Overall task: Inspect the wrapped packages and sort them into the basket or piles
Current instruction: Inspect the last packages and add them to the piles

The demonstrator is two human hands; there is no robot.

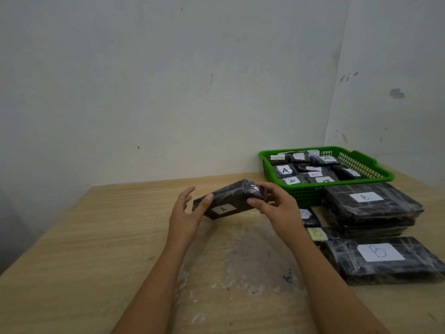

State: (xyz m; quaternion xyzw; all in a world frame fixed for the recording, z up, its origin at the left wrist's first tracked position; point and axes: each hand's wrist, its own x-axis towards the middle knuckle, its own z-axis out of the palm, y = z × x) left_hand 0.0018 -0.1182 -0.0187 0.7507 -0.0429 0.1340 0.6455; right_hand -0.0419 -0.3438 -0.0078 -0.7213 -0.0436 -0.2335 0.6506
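Both forearms reach over the table's (pixel 72 237) middle. Left hand (pixel 185 213) and right hand (pixel 277 203) pinch opposite ends of a package (pixel 231 198) labelled A, long axis left-right, held above the tabletop. Right hand is nearer the green basket (pixel 361 162) of A packages (pixel 286 170) at the far right corner.

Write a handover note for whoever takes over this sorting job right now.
Left hand and right hand both grip one black wrapped package above the table; its label reads A.
Green basket, back right, holds packages labelled A.
Stacks of B packages sit on the table in front of the basket.
Done: many packages sorted.
Left: place the held package; going by its label, probably the basket. No other unsorted packages in view.
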